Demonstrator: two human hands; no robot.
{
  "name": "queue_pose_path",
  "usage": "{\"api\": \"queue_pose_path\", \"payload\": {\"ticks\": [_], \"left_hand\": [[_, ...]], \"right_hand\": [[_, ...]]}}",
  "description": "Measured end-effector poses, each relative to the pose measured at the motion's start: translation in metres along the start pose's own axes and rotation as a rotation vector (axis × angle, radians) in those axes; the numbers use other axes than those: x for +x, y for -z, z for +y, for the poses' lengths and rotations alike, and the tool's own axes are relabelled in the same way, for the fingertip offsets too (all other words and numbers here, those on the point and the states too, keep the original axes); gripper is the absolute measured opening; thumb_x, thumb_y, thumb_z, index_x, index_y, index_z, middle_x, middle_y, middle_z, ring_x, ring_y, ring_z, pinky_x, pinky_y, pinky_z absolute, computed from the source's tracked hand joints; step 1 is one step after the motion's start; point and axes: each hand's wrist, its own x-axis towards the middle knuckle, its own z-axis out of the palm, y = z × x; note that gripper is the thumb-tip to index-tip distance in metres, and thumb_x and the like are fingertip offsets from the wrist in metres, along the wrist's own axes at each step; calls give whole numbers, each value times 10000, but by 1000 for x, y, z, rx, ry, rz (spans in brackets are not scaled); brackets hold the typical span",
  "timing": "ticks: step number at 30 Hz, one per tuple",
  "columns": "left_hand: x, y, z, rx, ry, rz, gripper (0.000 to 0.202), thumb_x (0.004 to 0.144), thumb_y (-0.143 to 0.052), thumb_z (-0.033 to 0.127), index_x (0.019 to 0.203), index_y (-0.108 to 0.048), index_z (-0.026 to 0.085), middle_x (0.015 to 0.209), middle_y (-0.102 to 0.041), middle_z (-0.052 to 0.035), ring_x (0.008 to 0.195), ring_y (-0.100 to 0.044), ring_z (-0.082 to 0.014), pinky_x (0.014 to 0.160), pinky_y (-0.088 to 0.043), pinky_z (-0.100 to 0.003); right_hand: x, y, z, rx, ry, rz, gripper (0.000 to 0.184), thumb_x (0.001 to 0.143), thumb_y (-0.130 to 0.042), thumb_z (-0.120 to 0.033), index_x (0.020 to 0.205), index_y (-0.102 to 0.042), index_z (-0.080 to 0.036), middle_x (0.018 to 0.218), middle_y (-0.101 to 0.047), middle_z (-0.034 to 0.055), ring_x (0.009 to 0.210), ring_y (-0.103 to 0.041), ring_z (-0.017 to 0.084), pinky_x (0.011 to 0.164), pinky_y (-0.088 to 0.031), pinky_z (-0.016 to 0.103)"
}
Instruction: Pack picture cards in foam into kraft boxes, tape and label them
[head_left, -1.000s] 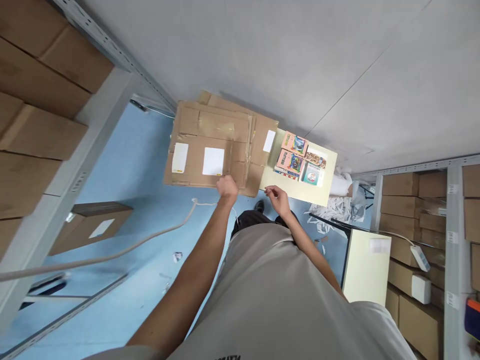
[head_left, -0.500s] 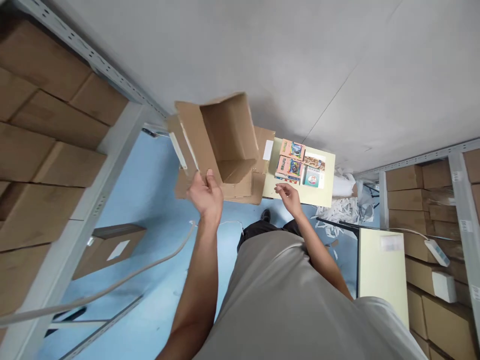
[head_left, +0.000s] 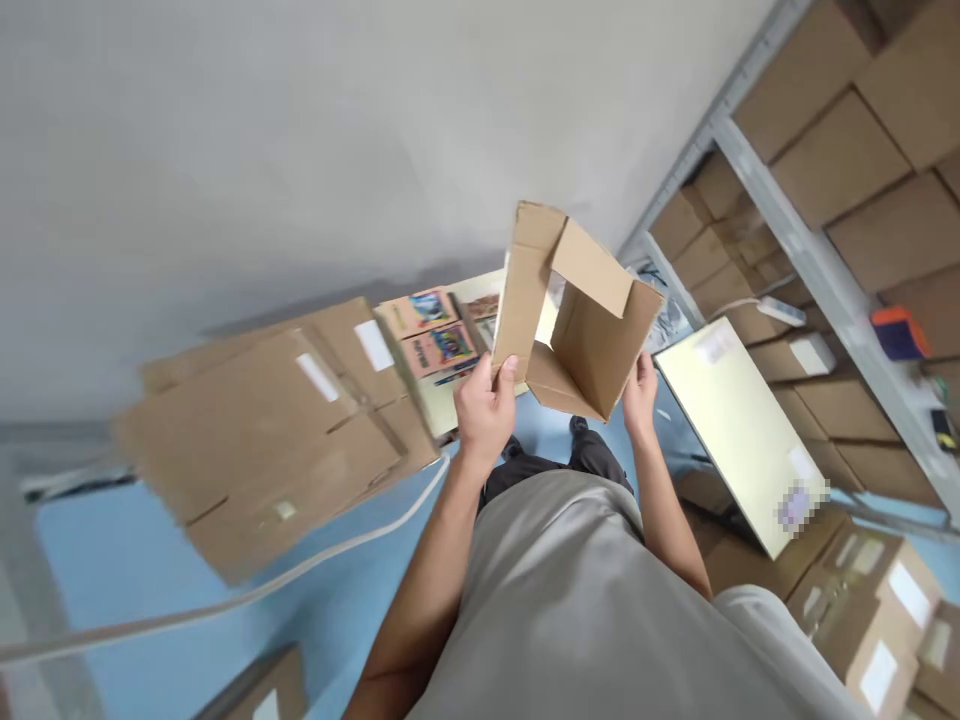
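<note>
Held up between my two hands is a brown cardboard box (head_left: 607, 350), opened into a square tube with flaps at its near end; the table shows through it. My left hand (head_left: 486, 408) grips its left flap with the thumb on the near face. On the right side, my right hand (head_left: 639, 395) is closed on the box's edge, its fingers partly hidden behind the cardboard. Left of the box, the packs with colourful pictures (head_left: 439, 330) lie on the cream table (head_left: 435, 405), nearest to my left hand.
Flattened cardboard boxes (head_left: 262, 430) are stacked to the left, with a white cable (head_left: 330, 552) running past. A second cream table (head_left: 724, 420) stands at right. Shelves full of cartons (head_left: 840, 160) line the right side, and more cartons (head_left: 862, 600) sit at lower right.
The box has moved right, away from the flattened stack, and turned. My right hand, earlier off the box, now holds its right side. The view has swung to the right.
</note>
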Motion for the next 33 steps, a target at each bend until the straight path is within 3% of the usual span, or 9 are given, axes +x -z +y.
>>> {"api": "queue_pose_path", "payload": {"ticks": [5,9,12,14,17,22,25,28,33], "left_hand": [[7,-101,42,89,-178,-421,397,1159,-500,535,919,-636,250,826,-747,-76,794,-731,-245,768,-506,-323],[9,-193,90,222,-368,-724,351,1167,-455,442,955,-665,257,848,-735,-75,801,-713,-259,769,-488,-334],[6,-273,129,286,-518,-934,337,1160,-448,404,986,-700,265,970,-767,-91,916,-734,-281,819,-510,-341],[1,-327,154,301,-595,-1049,323,1146,-474,393,1002,-733,265,1023,-783,-99,976,-743,-293,856,-529,-345],[-11,-405,186,281,-664,-1192,303,1121,-521,371,1039,-792,262,1077,-814,-97,1031,-760,-299,908,-554,-346],[-35,-512,223,234,-650,-1295,252,1060,-635,327,1117,-874,271,1180,-854,-68,1093,-788,-296,1004,-587,-365],[-52,-563,231,174,-617,-1256,283,1031,-695,301,1249,-866,245,1297,-844,-78,1225,-779,-303,1132,-579,-393],[-69,-599,229,166,-584,-1176,491,1022,-726,298,1505,-742,208,1518,-747,-129,1395,-716,-319,1238,-545,-428],[-92,-611,210,295,-400,-1209,955,939,-868,437,1754,-456,160,1699,-578,-240,1365,-748,-370,1172,-607,-475]], "right_hand": [[-3,145,19,-81,-37,415,708,1134,-400,-748,1572,-612,-233,1518,-711,195,1332,-750,319,1121,-628,554],[-11,242,45,-403,8,409,987,1006,-675,-806,1784,-379,-276,1779,-480,223,1644,-517,412,1303,-500,666],[-10,291,75,-567,-95,364,1191,926,-800,-804,1830,-287,-223,1848,-382,245,1731,-375,461,1378,-405,707],[-6,319,97,-613,-180,369,1139,957,-779,-782,1815,-330,-181,1833,-425,254,1714,-412,460,1382,-419,681],[0,361,130,-632,-291,426,788,1096,-598,-672,1697,-538,-165,1708,-606,240,1584,-595,419,1309,-520,588],[-2,433,164,-631,-537,487,498,1180,-343,-481,1209,-764,-217,1018,-836,165,923,-804,357,859,-591,435],[-5,463,172,-655,-625,522,432,1168,-367,-490,924,-646,-267,699,-662,61,631,-637,290,688,-443,369],[-6,482,176,-646,-644,609,394,1159,-371,-485,835,-506,-305,639,-546,8,575,-519,254,645,-352,353],[-9,501,186,-629,-729,716,401,1153,-357,-493,801,-443,-322,614,-489,-11,557,-456,242,633,-338,355]]}}
